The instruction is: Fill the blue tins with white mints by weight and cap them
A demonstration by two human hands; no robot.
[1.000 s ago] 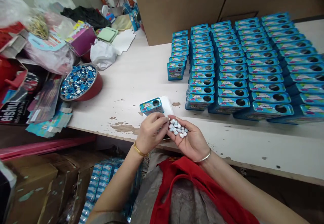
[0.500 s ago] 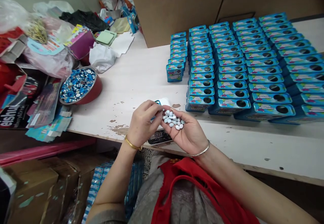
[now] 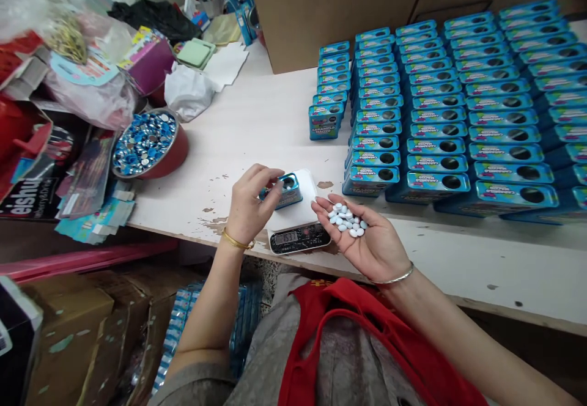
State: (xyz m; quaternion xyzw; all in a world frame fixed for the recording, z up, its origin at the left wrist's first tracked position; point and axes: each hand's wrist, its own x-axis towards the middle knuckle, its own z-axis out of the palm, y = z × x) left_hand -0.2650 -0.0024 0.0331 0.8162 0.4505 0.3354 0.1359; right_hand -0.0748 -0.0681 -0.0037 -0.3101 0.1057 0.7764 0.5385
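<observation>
A small blue tin [image 3: 290, 197] with a round hole in its top stands on a white kitchen scale [image 3: 300, 239] with a lit display. My left hand [image 3: 251, 201] is at the tin's hole, thumb and forefinger drawn together. Whatever may be between those fingertips is too small to make out. To the right of the scale, my right hand [image 3: 367, 244] is cupped palm up, holding a small heap of white and pale blue candies [image 3: 347, 219].
Rows of blue tins [image 3: 426, 149] with round top holes fill the table's right side. A red bowl [image 3: 172, 160] of small shiny blue and silver pieces stands at the left, before plastic bags [image 3: 103, 97]. Behind is a large cardboard box [image 3: 321, 14]; more cartons [image 3: 68, 332] are below left.
My hands have come apart: the left has left the candy heap for the tin's hole, while the right has shifted right with the candies. The tin and scale are now more exposed.
</observation>
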